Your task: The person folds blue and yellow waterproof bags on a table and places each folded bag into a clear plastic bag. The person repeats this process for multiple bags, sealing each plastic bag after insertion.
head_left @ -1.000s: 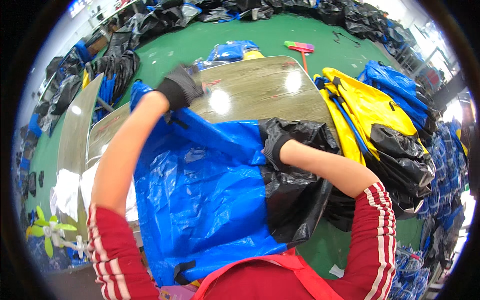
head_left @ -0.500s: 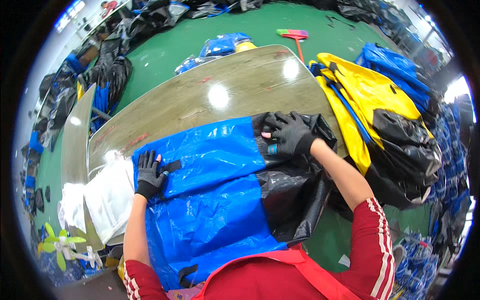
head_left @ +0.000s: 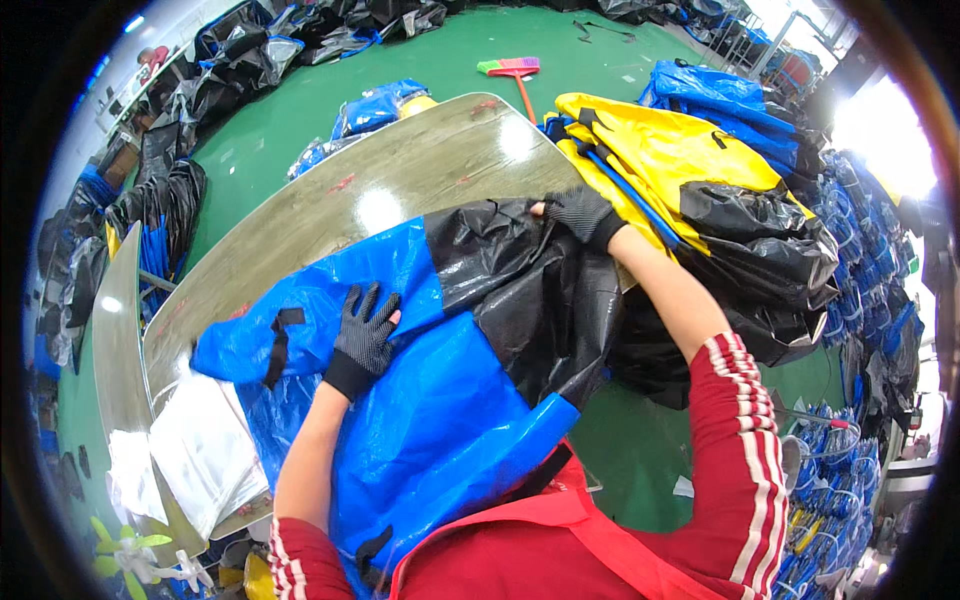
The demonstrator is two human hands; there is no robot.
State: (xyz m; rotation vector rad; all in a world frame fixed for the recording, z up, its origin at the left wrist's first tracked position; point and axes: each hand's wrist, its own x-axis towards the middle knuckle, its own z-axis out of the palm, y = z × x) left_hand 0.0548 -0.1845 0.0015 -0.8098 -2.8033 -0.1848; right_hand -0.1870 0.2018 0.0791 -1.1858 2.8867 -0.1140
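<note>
A large blue and black tarpaulin bag (head_left: 430,370) lies folded and creased over the table's near edge, toward my body. My left hand (head_left: 364,340), in a dark fingertip-less glove, rests flat on its blue part with the fingers spread. At the upper right, my right hand (head_left: 582,215), gloved alike, is closed on the far edge of the black part, the thumb showing at its left; the other fingertips are hidden. Black straps (head_left: 281,345) show on the blue part. The wood-grain table (head_left: 300,225) shows beyond the bag.
Yellow and black bags (head_left: 690,160) are heaped right of the table, with blue ones (head_left: 710,100) behind. White plastic sheets (head_left: 205,450) lie at the table's left. A broom (head_left: 515,70) is on the green floor. A small fan (head_left: 135,555) stands at lower left.
My left hand has slid right across the blue part. My right hand has gone from lying flat to gripping the black edge. The bag has shifted and wrinkled, and the view has turned right.
</note>
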